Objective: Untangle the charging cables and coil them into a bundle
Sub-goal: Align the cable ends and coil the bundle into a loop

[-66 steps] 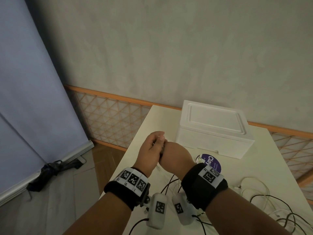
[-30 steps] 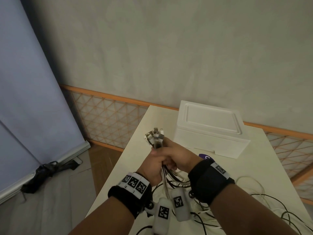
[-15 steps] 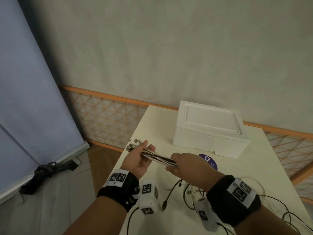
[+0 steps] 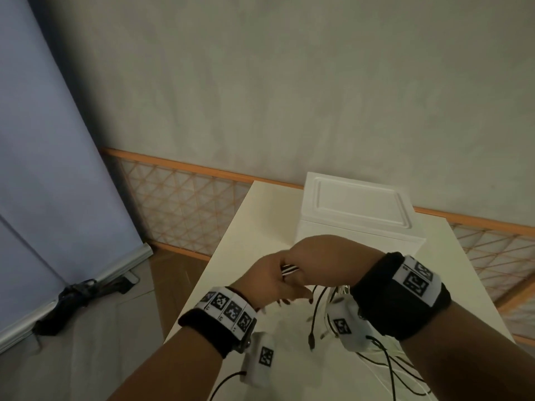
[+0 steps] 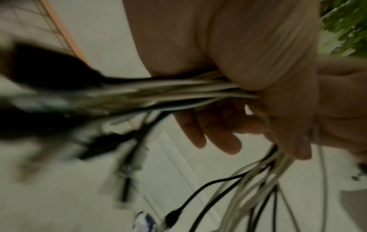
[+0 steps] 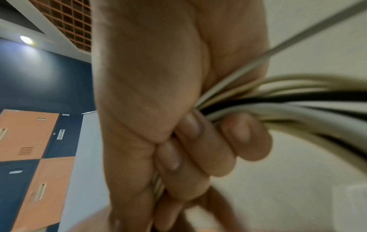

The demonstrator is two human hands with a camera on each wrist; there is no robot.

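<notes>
A bundle of white and black charging cables [image 4: 288, 270] runs between my two hands above the table's near left part. My left hand [image 4: 272, 280] holds one end of it; in the left wrist view the cable bundle [image 5: 178, 89] passes under the palm, blurred. My right hand [image 4: 315, 256] sits just right of and above the left hand, almost touching it. Its fingers [image 6: 244, 138] are curled round the cable bundle [image 6: 278, 100]. Loose ends, among them a black cable with a plug [image 4: 312, 337], hang down below the hands.
More slack cables [image 4: 388, 369] lie on the cream table [image 4: 260, 215] under my right forearm. A white foam box [image 4: 359, 204] stands behind the hands. The table's left edge drops to the floor, where a black object [image 4: 75, 296] lies by the blue screen.
Half a second ago my hands were apart with the bundle stretched between them. The right hand has swung back up to the left hand, and the connector ends no longer show.
</notes>
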